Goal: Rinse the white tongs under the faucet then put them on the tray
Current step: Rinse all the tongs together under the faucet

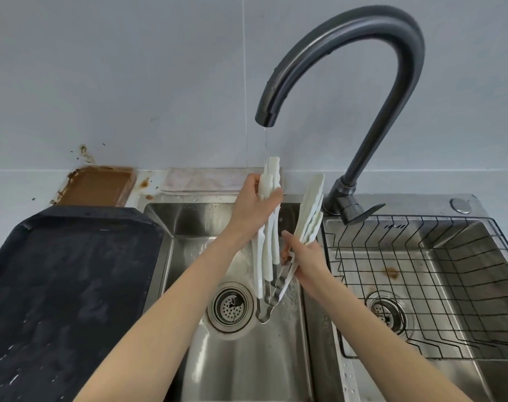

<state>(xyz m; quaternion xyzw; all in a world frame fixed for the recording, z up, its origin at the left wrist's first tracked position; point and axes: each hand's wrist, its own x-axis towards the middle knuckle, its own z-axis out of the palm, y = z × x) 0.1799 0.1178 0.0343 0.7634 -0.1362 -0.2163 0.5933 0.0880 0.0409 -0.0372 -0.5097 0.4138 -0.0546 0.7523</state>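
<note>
Several white tongs [266, 250] with metal spring ends hang spread over the left sink basin. My left hand [254, 206] grips one bundle of their arms, tips pointing up into a thin stream of water from the dark curved faucet [345, 33]. My right hand [303, 256] holds the other arms [311, 210], which fan up to the right. The dark tray [72, 274] lies on the counter left of the sink, wet and bare.
The steel left basin [247, 358] has a round drain [230, 306]. The right basin holds a black wire rack [435, 285]. A brown stained board [97, 185] and a pale cloth [203, 179] lie by the wall.
</note>
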